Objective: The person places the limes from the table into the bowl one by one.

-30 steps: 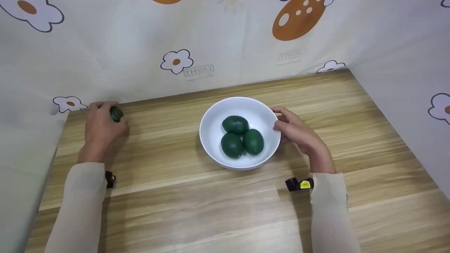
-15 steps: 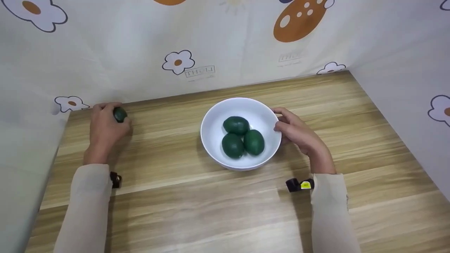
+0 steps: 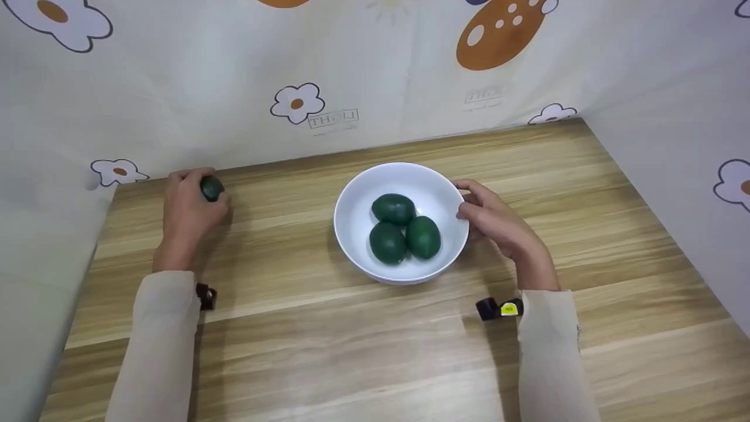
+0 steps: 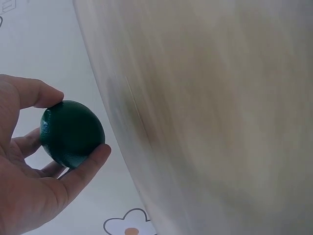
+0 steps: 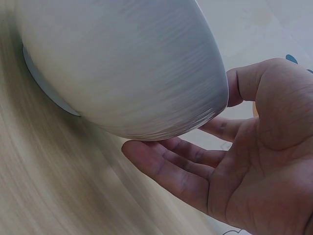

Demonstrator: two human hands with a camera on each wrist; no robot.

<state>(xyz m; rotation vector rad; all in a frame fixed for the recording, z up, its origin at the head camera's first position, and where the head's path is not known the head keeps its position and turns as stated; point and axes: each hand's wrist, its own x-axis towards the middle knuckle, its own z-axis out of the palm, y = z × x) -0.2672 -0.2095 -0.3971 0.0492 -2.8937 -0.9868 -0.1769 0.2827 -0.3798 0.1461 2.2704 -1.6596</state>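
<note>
My left hand pinches a dark green avocado near the back left edge of the table. In the left wrist view, the smooth avocado sits between the thumb and the curled fingers, above the surface. At the middle of the table stands a white bowl with three more green avocados touching one another inside. My right hand grips the bowl's right side, thumb at the rim. The right wrist view shows its fingers under the curve of the bowl.
The wood-grain table meets a pale curtain with flower prints at its back and sides. A small black device is on the left wrist; another black device with a yellow label is on the right.
My left hand has shifted a little to the right along the back edge, carrying the avocado. The right hand and the bowl have stayed in place.
</note>
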